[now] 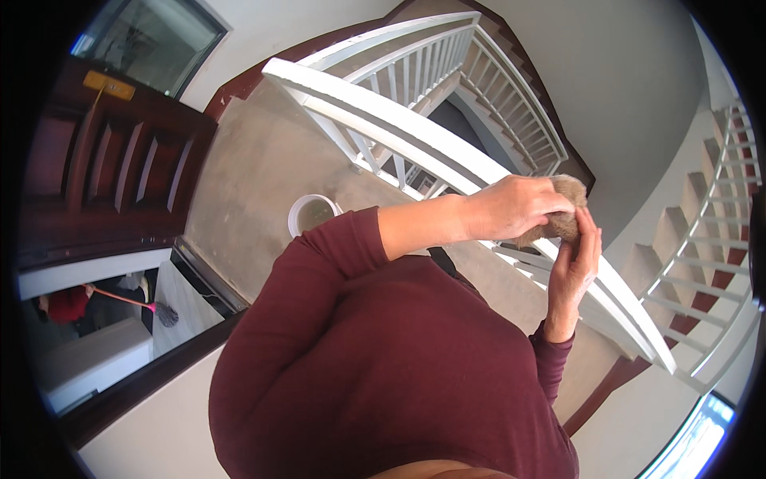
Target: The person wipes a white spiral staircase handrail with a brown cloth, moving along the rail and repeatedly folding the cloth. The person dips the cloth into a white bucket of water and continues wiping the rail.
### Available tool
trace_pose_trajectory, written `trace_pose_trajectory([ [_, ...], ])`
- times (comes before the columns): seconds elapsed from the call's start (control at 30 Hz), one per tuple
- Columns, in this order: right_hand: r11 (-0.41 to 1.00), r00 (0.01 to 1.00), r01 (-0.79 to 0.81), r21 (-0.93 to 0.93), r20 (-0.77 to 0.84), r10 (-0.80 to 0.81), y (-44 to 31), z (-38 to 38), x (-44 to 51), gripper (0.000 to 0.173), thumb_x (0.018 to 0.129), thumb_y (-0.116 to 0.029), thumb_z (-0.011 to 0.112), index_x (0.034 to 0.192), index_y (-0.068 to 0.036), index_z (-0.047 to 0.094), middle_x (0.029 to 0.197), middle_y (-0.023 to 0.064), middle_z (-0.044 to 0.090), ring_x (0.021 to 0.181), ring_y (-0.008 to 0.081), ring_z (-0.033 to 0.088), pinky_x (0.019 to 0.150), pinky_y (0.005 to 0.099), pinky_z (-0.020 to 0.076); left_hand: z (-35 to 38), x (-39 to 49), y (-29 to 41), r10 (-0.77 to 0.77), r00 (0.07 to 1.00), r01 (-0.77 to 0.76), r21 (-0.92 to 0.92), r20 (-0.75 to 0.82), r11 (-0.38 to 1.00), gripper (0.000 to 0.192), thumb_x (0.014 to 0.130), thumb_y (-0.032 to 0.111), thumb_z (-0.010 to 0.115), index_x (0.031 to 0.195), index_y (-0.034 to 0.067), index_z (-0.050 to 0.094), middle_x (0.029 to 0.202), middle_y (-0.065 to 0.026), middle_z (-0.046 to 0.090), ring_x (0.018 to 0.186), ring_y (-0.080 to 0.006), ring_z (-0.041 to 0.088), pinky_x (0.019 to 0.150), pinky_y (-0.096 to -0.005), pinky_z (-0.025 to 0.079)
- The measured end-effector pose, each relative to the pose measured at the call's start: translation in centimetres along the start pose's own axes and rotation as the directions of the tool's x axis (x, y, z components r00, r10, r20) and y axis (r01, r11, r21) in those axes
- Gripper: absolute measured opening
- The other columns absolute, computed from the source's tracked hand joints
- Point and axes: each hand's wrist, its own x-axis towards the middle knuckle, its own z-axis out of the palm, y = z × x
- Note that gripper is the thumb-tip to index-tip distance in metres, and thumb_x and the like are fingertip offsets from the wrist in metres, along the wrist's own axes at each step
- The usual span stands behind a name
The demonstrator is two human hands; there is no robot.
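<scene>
A brown cloth (565,200), bunched up, is held between my two hands above the white stair railing (395,129). My left hand (520,206) reaches across to the right and grips the cloth from its near-left side. On the other side, my right hand (577,257) has its fingers and thumb closed around the cloth's lower right part. The handrail passes beneath both hands, and they hide a stretch of it. Whether the cloth touches the rail cannot be made out.
A white bucket (312,214) of murky water stands on the landing floor (257,155), partly behind my left arm. At left is a dark wooden door (119,155). Through the doorway a person (66,305) holds a mop (164,314). Stairs (664,239) rise at right.
</scene>
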Motion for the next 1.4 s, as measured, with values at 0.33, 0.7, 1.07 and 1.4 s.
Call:
trace_pose_trajectory([
  [0.33, 0.97, 0.973, 0.033, -0.239, 0.228, 0.023, 0.5, 5.4, 0.5, 0.093, 0.07, -0.022, 0.087, 0.15, -0.007, 0.042, 0.142, 0.0174, 0.051, 0.137, 0.0398, 0.045, 0.116, 0.0609, 0.0289, -1.9, -3.6, -0.7, -0.22, 0.973, 0.212, 0.104, 0.069, 0.972, 0.042, 0.086, -0.003, 0.069, 0.127, 0.008, 0.066, 0.105, -0.0129, 0.068, 0.095, -0.0277, 0.07, 0.082, -0.0364, 0.057],
  [0.7, 0.965, 0.966, 0.197, -0.171, 0.204, -0.161, -3.8, 11.0, 3.1, 0.078, 0.07, -0.022, 0.086, 0.141, -0.015, 0.053, 0.126, 0.0102, 0.061, 0.123, 0.0306, 0.056, 0.114, 0.0617, 0.0299, -7.8, -6.2, 0.4, -0.652, 0.758, 0.646, -0.122, -0.013, 0.754, 0.041, 0.094, -0.006, 0.064, 0.134, 0.001, 0.06, 0.116, -0.0102, 0.067, 0.101, -0.0141, 0.067, 0.09, -0.0291, 0.056],
  [1.07, 0.782, 0.965, -0.238, -0.575, -0.053, 0.255, 12.9, -4.4, -8.7, 0.072, 0.079, 0.005, 0.067, 0.142, -0.024, 0.05, 0.151, -0.0012, 0.051, 0.149, 0.0293, 0.038, 0.121, 0.0668, 0.0159, -5.3, -4.8, -0.2, -0.491, 0.846, 0.517, -0.098, 0.208, 0.85, 0.034, 0.094, -0.004, 0.064, 0.128, -0.002, 0.063, 0.123, -0.0126, 0.068, 0.11, -0.0199, 0.068, 0.097, -0.0337, 0.054],
  [1.4, 0.761, 0.792, -0.608, -0.226, -0.112, 0.6, 18.1, -13.9, -9.5, 0.043, 0.095, -0.028, 0.065, 0.133, -0.01, 0.061, 0.123, 0.0172, 0.069, 0.129, 0.0334, 0.059, 0.109, 0.0533, 0.0401, -7.6, -8.1, 0.0, -0.654, 0.754, 0.644, -0.269, 0.063, 0.716, 0.031, 0.098, 0.001, 0.063, 0.128, -0.002, 0.064, 0.118, -0.0098, 0.07, 0.108, -0.0164, 0.067, 0.097, -0.0305, 0.053],
])
